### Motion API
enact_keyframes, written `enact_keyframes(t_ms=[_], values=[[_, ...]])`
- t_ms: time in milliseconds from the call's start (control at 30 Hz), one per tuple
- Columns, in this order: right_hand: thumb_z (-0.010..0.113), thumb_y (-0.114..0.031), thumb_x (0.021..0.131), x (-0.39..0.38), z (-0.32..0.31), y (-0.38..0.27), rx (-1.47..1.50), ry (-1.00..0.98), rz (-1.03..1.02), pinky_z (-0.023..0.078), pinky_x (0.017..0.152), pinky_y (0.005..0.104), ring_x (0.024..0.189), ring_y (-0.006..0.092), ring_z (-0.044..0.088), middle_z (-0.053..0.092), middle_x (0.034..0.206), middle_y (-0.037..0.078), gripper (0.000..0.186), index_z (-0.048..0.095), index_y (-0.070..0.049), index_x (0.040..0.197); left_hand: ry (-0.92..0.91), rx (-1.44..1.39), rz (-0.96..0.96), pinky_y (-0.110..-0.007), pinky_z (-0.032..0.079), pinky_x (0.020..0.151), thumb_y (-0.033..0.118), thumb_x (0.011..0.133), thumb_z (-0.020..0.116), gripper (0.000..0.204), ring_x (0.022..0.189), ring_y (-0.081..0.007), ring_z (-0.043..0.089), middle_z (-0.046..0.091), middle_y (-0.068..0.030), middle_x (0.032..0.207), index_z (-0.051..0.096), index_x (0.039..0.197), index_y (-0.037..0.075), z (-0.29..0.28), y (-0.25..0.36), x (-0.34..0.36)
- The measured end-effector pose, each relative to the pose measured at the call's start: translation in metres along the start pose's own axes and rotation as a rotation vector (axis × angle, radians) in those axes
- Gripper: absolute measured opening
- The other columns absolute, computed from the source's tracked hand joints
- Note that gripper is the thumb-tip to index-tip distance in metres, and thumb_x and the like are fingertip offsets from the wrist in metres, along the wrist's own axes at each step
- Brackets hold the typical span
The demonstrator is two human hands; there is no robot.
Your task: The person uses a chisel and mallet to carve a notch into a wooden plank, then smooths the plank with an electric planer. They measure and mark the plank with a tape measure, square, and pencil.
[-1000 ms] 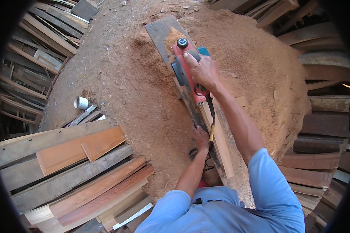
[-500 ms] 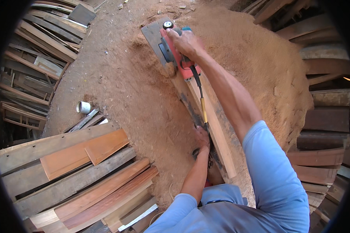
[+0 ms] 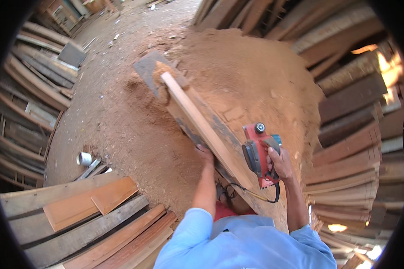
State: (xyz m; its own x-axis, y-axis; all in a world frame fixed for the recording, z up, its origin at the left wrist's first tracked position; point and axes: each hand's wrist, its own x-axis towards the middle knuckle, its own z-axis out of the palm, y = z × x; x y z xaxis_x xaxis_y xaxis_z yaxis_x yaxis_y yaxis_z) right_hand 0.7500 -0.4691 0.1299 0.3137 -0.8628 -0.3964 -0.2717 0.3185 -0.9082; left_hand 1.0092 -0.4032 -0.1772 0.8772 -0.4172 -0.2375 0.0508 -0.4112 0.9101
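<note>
My right hand (image 3: 280,164) is closed round the rear handle of a red electric planer (image 3: 258,157) with a black round knob at its front end. The planer is off to the right of the long, pale wooden strip (image 3: 207,131), near its lower end. That strip lies lengthwise along a worn, dark-stained bench plank (image 3: 147,67). At the left side of the strip, about midway along, my left hand (image 3: 205,154) grips its edge; some fingertips are hidden. A black-and-yellow cord (image 3: 254,195) loops from the planer leftward across the wood.
A large heap of sawdust (image 3: 274,76) lies beyond and right of the bench. Stacked boards stand to the right (image 3: 345,163) and along the far left (image 3: 36,107). Nearby at lower left are planks (image 3: 85,228) and a white can (image 3: 84,158).
The planer has come back from the strip's far end to the right of its near end, in my right hand. The strip's far end is now uncovered. My left hand stays at the strip's side.
</note>
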Motion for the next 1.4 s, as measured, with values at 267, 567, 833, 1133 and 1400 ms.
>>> enact_keyframes(t_ms=[267,567,833,1133,1400], values=[[0.065,-0.042,0.100,-0.191,-0.137,0.133,-0.252,0.363,0.234,0.045,0.047,0.0273,0.051,0.0094,0.056,0.059,0.064,0.001,0.043,0.064,0.001,0.092,-0.350,0.993,0.754,-0.059,0.010,0.125,0.020,0.083,0.082,0.095,0.155,-0.0476,0.009,0.008,-0.0305,0.167,0.026,0.159,0.003,-0.112,0.127,-0.042],[0.064,-0.039,0.100,-0.317,-0.193,0.198,-0.143,0.408,0.212,0.047,0.047,0.0299,0.050,0.0107,0.056,0.058,0.062,0.002,0.041,0.064,0.000,0.089,-1.405,1.899,1.011,-0.049,0.044,0.112,0.013,0.067,0.087,0.077,0.134,-0.0369,0.055,0.061,-0.0206,0.140,0.057,0.138,0.011,-0.014,0.198,-0.121],[0.063,-0.042,0.101,-0.409,-0.194,0.242,0.154,0.713,0.174,0.042,0.045,0.0272,0.049,0.0087,0.054,0.056,0.062,0.001,0.044,0.059,-0.003,0.080,-1.835,1.499,1.270,-0.048,0.048,0.107,0.036,0.067,0.090,0.087,0.128,-0.0380,0.060,0.063,-0.0206,0.137,0.054,0.143,0.012,0.058,0.164,-0.259],[0.061,-0.036,0.104,-0.486,-0.133,0.264,0.479,1.287,0.263,0.042,0.045,0.0250,0.050,0.0074,0.052,0.056,0.067,-0.001,0.032,0.063,-0.006,0.093,-1.927,1.266,1.382,-0.060,0.025,0.121,0.054,0.068,0.089,0.121,0.152,-0.0469,0.022,0.025,-0.0230,0.166,0.025,0.162,0.016,0.086,0.098,-0.386],[0.064,-0.042,0.102,-0.547,-0.051,0.290,0.697,1.641,0.243,0.043,0.045,0.0261,0.051,0.0087,0.053,0.056,0.071,-0.001,0.038,0.066,-0.004,0.105,-1.697,1.579,1.666,-0.060,0.025,0.121,0.045,0.060,0.096,0.138,0.147,-0.0481,0.027,0.025,-0.0264,0.161,0.007,0.166,0.035,0.088,0.132,-0.315]])
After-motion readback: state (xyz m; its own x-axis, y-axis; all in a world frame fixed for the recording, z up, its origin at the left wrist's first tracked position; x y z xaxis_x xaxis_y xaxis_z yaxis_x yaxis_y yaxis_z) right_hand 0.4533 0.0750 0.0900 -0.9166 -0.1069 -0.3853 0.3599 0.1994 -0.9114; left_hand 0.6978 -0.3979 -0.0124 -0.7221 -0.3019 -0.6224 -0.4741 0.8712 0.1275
